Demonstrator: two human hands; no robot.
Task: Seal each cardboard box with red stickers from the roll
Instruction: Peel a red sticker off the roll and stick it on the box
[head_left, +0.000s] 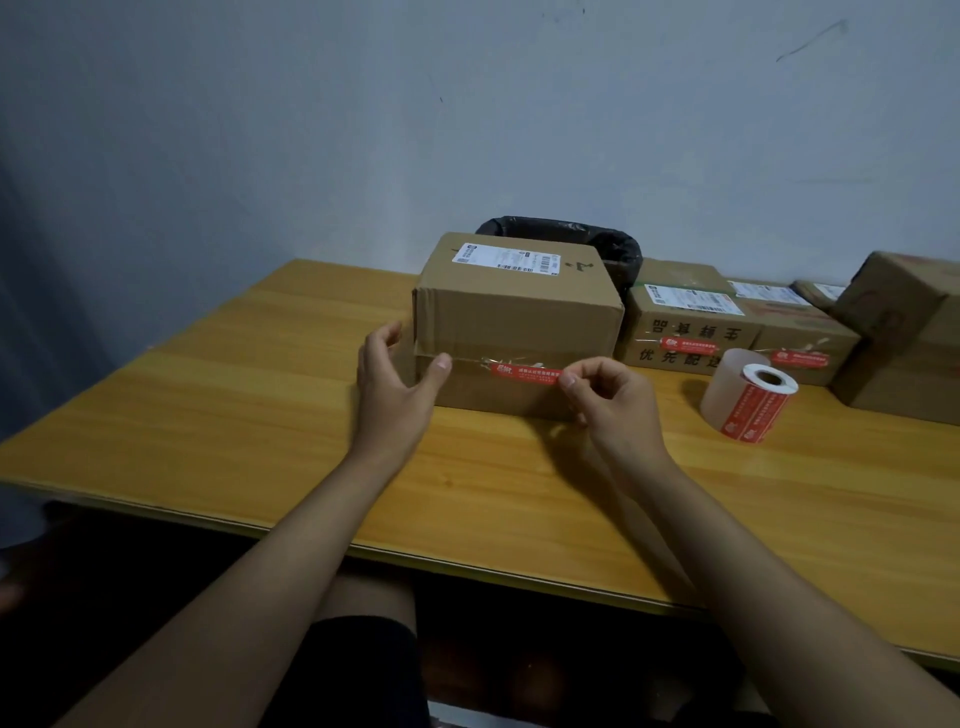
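Observation:
A brown cardboard box (519, 306) with a white shipping label on top stands in the middle of the wooden table (234, 395). A red sticker (524, 372) lies across the seam on its front face. My left hand (395, 395) is at the box's front left corner, fingers relaxed beside the left wall and thumb tip touching the front seam. My right hand (608, 400) has its fingers curled and pinches the sticker's right end against the box. The sticker roll (748, 400) lies on its side to the right, apart from both hands.
Behind the roll stand two boxes (691, 322) (810, 338), each with a red sticker on its front. A larger box (904, 332) sits at the far right. A black-lined bin (561, 231) is behind the middle box, against the wall.

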